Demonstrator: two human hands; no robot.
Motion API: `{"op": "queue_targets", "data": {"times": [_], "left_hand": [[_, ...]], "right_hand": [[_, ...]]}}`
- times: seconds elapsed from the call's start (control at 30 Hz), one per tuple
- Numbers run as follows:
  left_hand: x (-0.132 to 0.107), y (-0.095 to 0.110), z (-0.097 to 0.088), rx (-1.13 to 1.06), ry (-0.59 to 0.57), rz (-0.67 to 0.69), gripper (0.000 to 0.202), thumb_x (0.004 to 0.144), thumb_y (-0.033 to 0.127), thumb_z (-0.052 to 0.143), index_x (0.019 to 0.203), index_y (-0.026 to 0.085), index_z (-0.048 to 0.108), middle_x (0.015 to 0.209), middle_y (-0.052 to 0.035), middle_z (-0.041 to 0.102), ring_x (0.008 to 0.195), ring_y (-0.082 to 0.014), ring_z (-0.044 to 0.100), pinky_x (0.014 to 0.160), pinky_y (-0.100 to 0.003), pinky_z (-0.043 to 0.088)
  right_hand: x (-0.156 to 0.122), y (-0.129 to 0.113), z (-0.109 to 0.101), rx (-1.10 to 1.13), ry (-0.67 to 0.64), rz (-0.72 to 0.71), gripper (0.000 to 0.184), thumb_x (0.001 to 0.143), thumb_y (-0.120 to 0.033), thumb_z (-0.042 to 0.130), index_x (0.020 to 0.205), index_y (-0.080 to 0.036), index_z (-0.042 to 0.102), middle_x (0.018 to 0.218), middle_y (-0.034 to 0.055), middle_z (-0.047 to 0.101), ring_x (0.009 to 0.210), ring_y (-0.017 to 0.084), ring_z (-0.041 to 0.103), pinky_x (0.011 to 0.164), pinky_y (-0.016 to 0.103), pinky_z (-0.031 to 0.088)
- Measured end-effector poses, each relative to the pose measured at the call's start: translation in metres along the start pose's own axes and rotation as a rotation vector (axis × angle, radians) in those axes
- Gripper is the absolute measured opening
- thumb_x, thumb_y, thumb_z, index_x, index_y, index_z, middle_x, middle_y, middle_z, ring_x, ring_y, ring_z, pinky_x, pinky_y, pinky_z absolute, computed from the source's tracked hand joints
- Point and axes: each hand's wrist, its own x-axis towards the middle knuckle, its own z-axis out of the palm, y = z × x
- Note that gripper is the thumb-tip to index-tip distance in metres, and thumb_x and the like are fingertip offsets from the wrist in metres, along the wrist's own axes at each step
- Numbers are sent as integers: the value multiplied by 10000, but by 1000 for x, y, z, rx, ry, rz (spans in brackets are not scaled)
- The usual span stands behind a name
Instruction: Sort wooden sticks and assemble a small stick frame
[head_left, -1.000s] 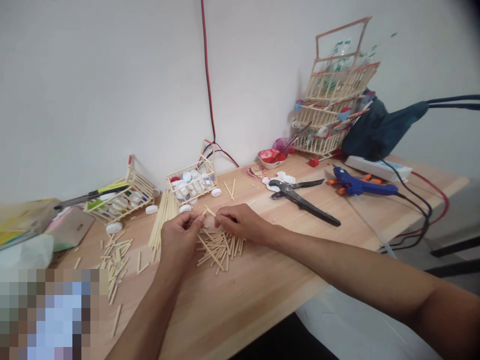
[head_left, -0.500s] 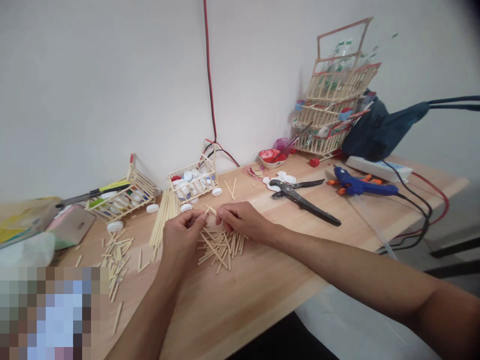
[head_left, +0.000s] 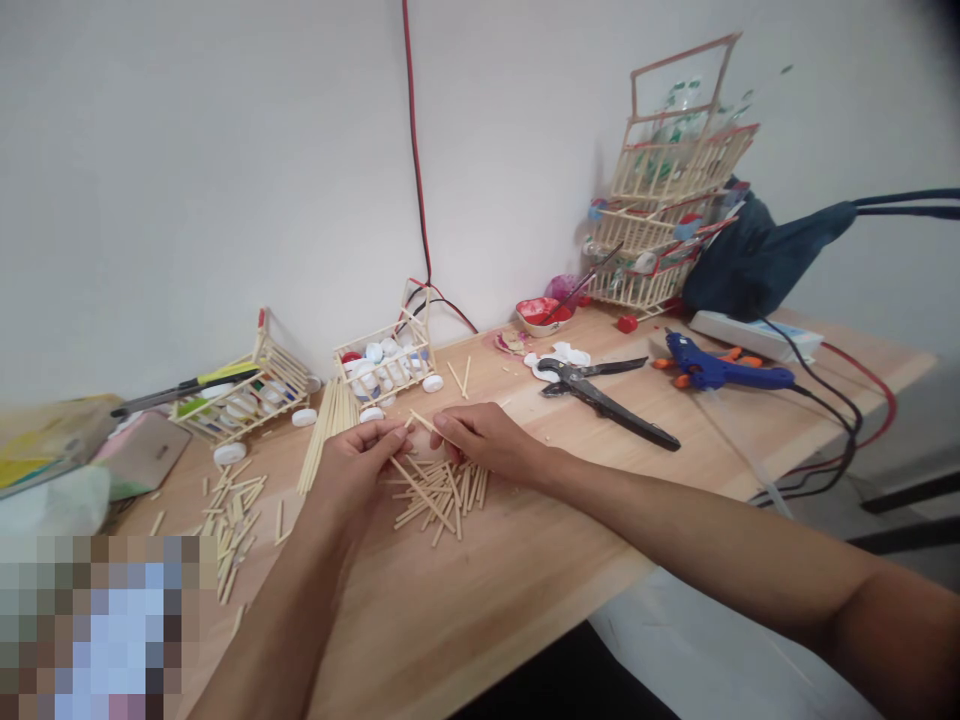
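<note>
Over a loose pile of short wooden sticks (head_left: pixel 442 500), my two hands are close together with their fingers bent. My right hand (head_left: pixel 480 437) pinches a short wooden stick (head_left: pixel 423 421) whose end points up and left. My left hand (head_left: pixel 364 455) is closed, thumb against fingers, at the tip of what looks like another small stick (head_left: pixel 409 422); most of it is hidden. Behind my left hand lies a bundle of longer sticks (head_left: pixel 328 425). A small stick cart (head_left: pixel 386 365) filled with bottle caps stands just beyond.
A second stick cart (head_left: pixel 244 405) and scattered stick pieces (head_left: pixel 232 510) are on the left. Rightward lie black-handled cutters (head_left: pixel 600 395), a blue glue gun (head_left: pixel 720 370) with its cable, and a dish of red paint (head_left: pixel 544 317). Stacked stick baskets (head_left: pixel 652 220) rise at the back right.
My left hand has shifted slightly left and down, a little apart from the right. The right hand keeps its stick in nearly the same place.
</note>
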Motion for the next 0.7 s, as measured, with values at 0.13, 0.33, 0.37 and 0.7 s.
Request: {"op": "queue_targets", "data": {"times": [0.13,0.33,0.37,0.7], "left_hand": [[0,2,-1,-130,-28,-60,402,502,382,866,780,116,749,664,-33,664,628,-113,567,587,-213,430],[-2,7,-3,-249,-63,-95,383,481,332,894,767,111,765,662,-34,660,633,-92,560,609,-188,453],[-2,7,-3,-259,-63,-96,385,480,330,896,768,111,767,664,-35,662,637,-91,563,614,-183,455],[3,4,-5,-266,-30,-104,425,427,322,914,759,102,764,645,-39,672,611,-81,572,586,-155,450]], "right_hand": [[0,1,0,-9,6,22,444,999,-349,353,792,-119,671,628,2,600,602,94,551,649,207,382],[0,2,-2,8,10,26,456,996,-375,355,797,-123,678,624,-4,597,586,87,539,633,201,372],[0,2,-2,10,10,29,456,995,-377,357,795,-123,678,622,-4,596,583,86,537,630,200,370],[1,4,-3,15,8,25,468,994,-390,351,791,-124,678,614,-7,594,569,82,520,610,198,361]]}}
